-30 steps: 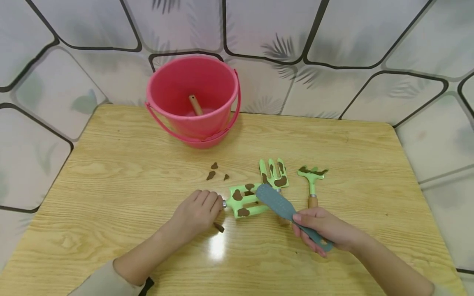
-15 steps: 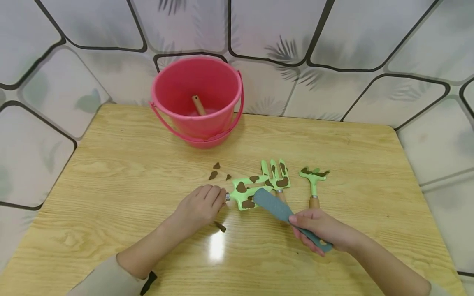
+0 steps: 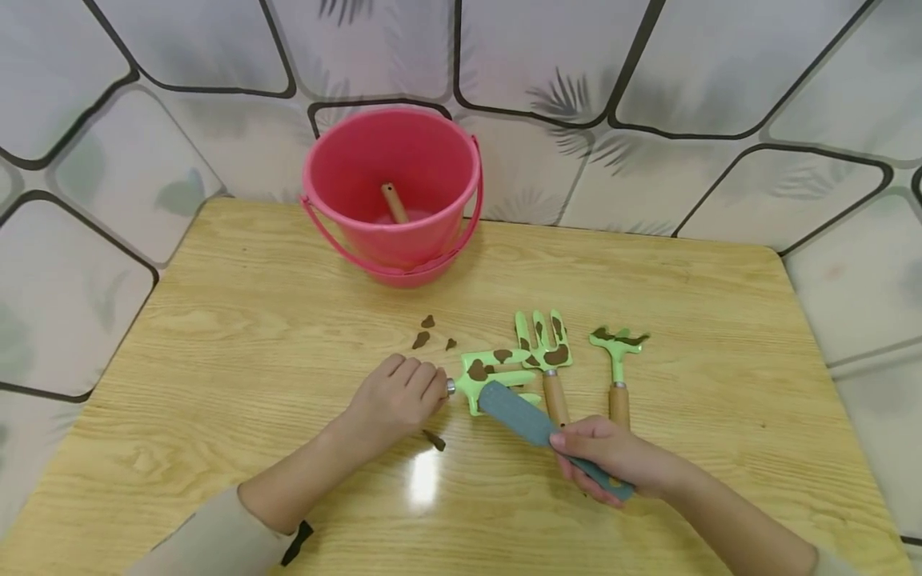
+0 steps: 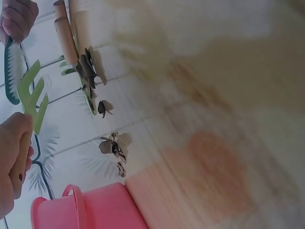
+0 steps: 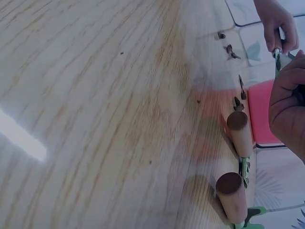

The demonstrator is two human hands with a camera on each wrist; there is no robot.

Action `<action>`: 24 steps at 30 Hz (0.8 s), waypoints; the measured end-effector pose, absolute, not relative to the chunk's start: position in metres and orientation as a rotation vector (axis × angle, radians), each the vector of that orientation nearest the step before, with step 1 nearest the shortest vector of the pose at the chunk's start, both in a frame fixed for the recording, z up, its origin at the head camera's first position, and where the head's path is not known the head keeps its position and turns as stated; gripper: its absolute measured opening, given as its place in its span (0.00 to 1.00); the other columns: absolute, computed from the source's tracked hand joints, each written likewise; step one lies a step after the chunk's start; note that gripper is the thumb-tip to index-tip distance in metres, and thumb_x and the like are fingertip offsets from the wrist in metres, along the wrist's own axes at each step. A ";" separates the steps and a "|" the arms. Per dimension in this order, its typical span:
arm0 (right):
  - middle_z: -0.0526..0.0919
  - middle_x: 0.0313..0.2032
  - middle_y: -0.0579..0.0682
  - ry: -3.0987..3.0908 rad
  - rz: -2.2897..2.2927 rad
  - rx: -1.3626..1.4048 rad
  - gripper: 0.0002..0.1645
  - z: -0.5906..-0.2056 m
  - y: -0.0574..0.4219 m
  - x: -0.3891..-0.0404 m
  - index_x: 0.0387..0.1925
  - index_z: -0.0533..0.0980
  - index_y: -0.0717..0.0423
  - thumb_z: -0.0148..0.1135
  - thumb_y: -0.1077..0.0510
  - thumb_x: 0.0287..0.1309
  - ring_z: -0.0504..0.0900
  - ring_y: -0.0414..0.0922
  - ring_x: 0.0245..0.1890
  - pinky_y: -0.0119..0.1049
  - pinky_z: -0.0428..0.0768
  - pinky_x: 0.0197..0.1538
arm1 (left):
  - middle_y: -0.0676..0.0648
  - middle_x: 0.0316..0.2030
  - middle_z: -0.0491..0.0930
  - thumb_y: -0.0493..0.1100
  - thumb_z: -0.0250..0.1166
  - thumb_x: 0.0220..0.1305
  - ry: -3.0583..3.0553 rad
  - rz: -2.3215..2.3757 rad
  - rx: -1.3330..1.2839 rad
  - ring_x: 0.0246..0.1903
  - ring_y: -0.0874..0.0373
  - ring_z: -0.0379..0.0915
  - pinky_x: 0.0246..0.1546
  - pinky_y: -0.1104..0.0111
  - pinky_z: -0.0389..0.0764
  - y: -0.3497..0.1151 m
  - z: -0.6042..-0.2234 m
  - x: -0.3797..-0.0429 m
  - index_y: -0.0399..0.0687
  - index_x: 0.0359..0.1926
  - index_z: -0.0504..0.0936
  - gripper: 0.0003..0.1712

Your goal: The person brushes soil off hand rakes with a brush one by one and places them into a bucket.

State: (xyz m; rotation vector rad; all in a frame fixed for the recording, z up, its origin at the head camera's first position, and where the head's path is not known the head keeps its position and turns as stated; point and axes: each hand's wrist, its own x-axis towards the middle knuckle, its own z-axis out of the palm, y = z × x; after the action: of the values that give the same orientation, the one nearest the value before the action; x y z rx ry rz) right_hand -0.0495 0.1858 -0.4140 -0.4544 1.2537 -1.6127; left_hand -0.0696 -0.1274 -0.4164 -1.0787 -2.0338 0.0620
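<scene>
My left hand [image 3: 399, 396] grips the wooden handle of a green hand fork [image 3: 467, 385] with brown patches, its tines pointing right. In the left wrist view that fork [image 4: 31, 95] is held off the table. Between thumb and fingers, my right hand [image 3: 605, 452] holds a grey-blue brush [image 3: 519, 414] by its handle. White bristles show on the brush [image 4: 13, 71] in the left wrist view. The brush head overlaps the fork near the base of its tines. Beyond the brush lie a second green fork [image 3: 553, 356] and a small green rake [image 3: 617, 352], both brown-stained with wooden handles.
A pink bucket [image 3: 392, 240] stands at the back of the table, with a wooden handle [image 3: 394, 202] inside it. Several brown scraps [image 3: 421, 340] lie in front of it, and a brown strip [image 3: 434, 439] lies beside my left hand. A patterned wall [image 3: 389, 48] rises behind.
The brush has slid left and toward me across the fork, from the tines to their base. The held fork has tilted and shifted slightly. My left hand keeps its grip.
</scene>
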 end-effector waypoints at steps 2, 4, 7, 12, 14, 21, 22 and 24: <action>0.62 0.08 0.54 1.280 -1.616 -0.444 0.27 -0.414 0.182 -0.049 0.27 0.59 0.83 0.36 0.59 0.74 0.67 0.30 0.08 0.34 0.53 0.02 | 0.48 0.25 0.76 0.39 0.49 0.68 -2.036 0.051 -1.079 0.22 0.59 0.71 0.23 0.73 0.74 -0.128 -0.417 -0.069 0.39 0.30 0.80 0.15; 0.66 0.09 0.45 1.334 -1.605 -0.430 0.28 -0.412 0.177 -0.048 0.26 0.60 0.83 0.37 0.57 0.74 0.67 0.30 0.08 0.31 0.55 0.03 | 0.48 0.24 0.75 0.39 0.49 0.68 -2.038 0.042 -1.082 0.22 0.59 0.71 0.23 0.73 0.74 -0.128 -0.418 -0.069 0.39 0.30 0.80 0.15; 0.69 0.10 0.40 1.446 -1.560 -0.389 0.31 -0.408 0.169 -0.045 0.27 0.62 0.82 0.41 0.53 0.73 0.66 0.31 0.07 0.28 0.59 0.04 | 0.48 0.25 0.75 0.39 0.48 0.68 -2.064 0.005 -1.092 0.23 0.58 0.71 0.24 0.73 0.75 -0.131 -0.420 -0.068 0.39 0.30 0.79 0.16; 0.67 0.09 0.42 1.613 -1.482 -0.290 0.34 -0.402 0.149 -0.046 0.29 0.64 0.81 0.44 0.47 0.71 0.64 0.33 0.05 0.25 0.62 0.06 | 0.48 0.24 0.75 0.40 0.46 0.71 -2.115 -0.072 -1.093 0.23 0.58 0.71 0.24 0.73 0.75 -0.135 -0.423 -0.066 0.38 0.29 0.80 0.19; 0.67 0.09 0.42 1.664 -1.461 -0.266 0.34 -0.400 0.139 -0.050 0.29 0.66 0.79 0.45 0.46 0.71 0.64 0.34 0.05 0.25 0.62 0.07 | 0.48 0.24 0.75 0.41 0.45 0.72 -2.110 -0.081 -1.094 0.23 0.58 0.71 0.24 0.72 0.75 -0.134 -0.424 -0.064 0.38 0.30 0.80 0.20; 0.69 0.10 0.45 1.804 -1.459 -0.219 0.30 -0.371 0.116 -0.071 0.27 0.70 0.67 0.46 0.43 0.69 0.65 0.37 0.05 0.28 0.65 0.08 | 0.48 0.25 0.76 0.43 0.47 0.72 -2.060 -0.097 -1.136 0.23 0.59 0.71 0.24 0.73 0.76 -0.127 -0.424 -0.060 0.37 0.32 0.81 0.20; 0.69 0.10 0.45 1.812 -1.468 -0.214 0.30 -0.366 0.117 -0.073 0.27 0.70 0.66 0.46 0.42 0.69 0.65 0.37 0.05 0.28 0.65 0.08 | 0.48 0.25 0.77 0.43 0.46 0.72 -2.062 -0.098 -1.133 0.23 0.59 0.71 0.24 0.73 0.76 -0.126 -0.423 -0.060 0.37 0.32 0.81 0.20; 0.68 0.09 0.45 1.813 -1.485 -0.199 0.29 -0.356 0.123 -0.076 0.27 0.70 0.64 0.47 0.41 0.68 0.65 0.37 0.05 0.29 0.64 0.08 | 0.48 0.25 0.77 0.42 0.46 0.72 -2.067 -0.101 -1.123 0.23 0.58 0.71 0.24 0.73 0.76 -0.128 -0.420 -0.060 0.36 0.32 0.81 0.21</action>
State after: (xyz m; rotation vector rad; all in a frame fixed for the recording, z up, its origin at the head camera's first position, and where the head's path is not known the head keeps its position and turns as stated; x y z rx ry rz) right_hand -0.0763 0.1233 -0.3556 -0.1988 1.8133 -1.4847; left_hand -0.0602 -0.1276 -0.4203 -1.1230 -2.0670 -0.1006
